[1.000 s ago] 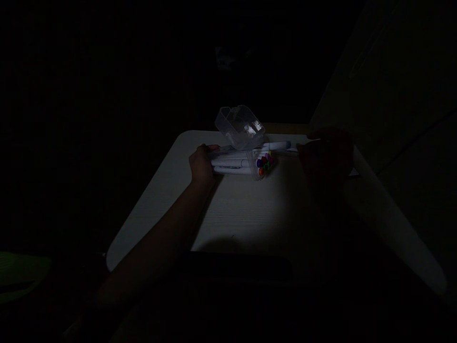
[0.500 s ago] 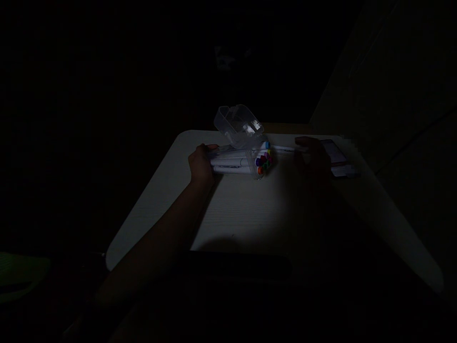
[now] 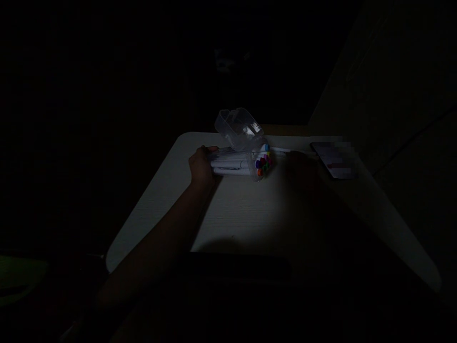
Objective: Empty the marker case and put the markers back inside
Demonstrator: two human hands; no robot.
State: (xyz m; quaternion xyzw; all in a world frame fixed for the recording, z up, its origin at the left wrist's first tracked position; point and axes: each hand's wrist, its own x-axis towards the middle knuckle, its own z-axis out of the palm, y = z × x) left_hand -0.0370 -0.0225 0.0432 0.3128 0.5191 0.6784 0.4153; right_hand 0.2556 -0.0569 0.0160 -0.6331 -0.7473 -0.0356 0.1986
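My left hand (image 3: 202, 166) is wrapped round the back end of a clear plastic marker case (image 3: 254, 177), which lies on its side. Several white markers (image 3: 230, 164) fill it, their coloured caps (image 3: 263, 163) facing right. The case's clear lid (image 3: 237, 127) is swung open at the far side. My right hand (image 3: 303, 171) is a dark shape to the right of the caps, and its fingers are lost in shadow. Just beyond it shows a thin white marker-like stick (image 3: 280, 150); whether the hand touches it I cannot tell.
The pale table (image 3: 239, 209) is lit in the middle and dark at right. A phone (image 3: 335, 159) lies near its far right side. A dark cable (image 3: 403, 150) runs beyond the right edge. Something green (image 3: 21, 276) shows at lower left.
My right hand has moved left and a little down, away from the phone, and more of the phone shows. My left hand and the case have stayed in place.
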